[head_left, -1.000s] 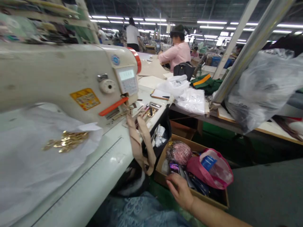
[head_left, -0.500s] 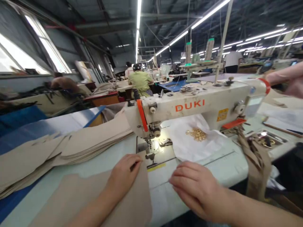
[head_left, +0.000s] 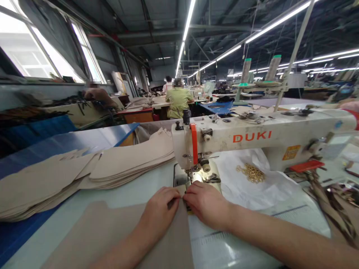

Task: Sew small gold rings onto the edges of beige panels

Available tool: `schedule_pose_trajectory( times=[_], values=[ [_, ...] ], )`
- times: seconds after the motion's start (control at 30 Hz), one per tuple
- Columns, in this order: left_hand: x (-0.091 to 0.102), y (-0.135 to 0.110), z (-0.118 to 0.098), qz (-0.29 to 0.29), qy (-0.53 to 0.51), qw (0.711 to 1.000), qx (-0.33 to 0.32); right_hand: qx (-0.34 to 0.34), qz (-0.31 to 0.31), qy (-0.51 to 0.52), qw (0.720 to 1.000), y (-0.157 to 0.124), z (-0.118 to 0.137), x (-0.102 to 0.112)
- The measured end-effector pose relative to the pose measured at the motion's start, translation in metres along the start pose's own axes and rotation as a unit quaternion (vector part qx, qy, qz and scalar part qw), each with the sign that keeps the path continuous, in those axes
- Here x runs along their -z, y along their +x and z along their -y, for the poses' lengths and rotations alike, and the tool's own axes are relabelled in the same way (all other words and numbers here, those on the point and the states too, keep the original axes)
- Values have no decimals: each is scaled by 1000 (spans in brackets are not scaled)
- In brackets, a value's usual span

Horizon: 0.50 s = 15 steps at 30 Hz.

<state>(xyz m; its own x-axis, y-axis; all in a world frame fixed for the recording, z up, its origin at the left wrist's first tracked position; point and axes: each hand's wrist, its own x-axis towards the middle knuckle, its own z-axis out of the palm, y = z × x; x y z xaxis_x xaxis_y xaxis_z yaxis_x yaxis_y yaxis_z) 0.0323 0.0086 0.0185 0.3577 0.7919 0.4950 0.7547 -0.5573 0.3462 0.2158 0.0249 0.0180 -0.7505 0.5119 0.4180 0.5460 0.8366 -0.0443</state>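
Observation:
A large beige fabric panel (head_left: 131, 239) lies on the pale sewing table, its upper corner close to the presser foot of the sewing machine (head_left: 218, 130). My left hand (head_left: 161, 209) is closed on that corner, thumb and forefinger pinching the edge. Close beside it, my right hand (head_left: 207, 205) has its fingers pressed together at the panel's right edge, just in front of the needle area. Its fingertips cover the exact spot that they grip. The needle plate (head_left: 214, 175) is lit and partly hidden behind my right hand.
Stacked beige panels (head_left: 131, 160) lie to the left. Small gold metal rings (head_left: 251, 173) rest on a white cloth (head_left: 234, 188) under the machine arm. Beige strips (head_left: 333, 209) hang at the right. Several people work further back, one in a yellow-green top (head_left: 178, 99).
My right hand has moved left from the bare table to the fabric's edge and now meets my left hand. The whole view has swung left, so the machine appears further right.

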Motion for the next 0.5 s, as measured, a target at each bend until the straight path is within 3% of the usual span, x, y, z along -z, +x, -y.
schedule_pose_trajectory(
  times=[0.3,0.5],
  values=[
    [-1,2,1,4,-10,1000,-15,-7,25,54,998,-5,-5,0],
    [-2,1,2,4,-30,999,-18,56,19,123,991,-18,2,10]
  ],
)
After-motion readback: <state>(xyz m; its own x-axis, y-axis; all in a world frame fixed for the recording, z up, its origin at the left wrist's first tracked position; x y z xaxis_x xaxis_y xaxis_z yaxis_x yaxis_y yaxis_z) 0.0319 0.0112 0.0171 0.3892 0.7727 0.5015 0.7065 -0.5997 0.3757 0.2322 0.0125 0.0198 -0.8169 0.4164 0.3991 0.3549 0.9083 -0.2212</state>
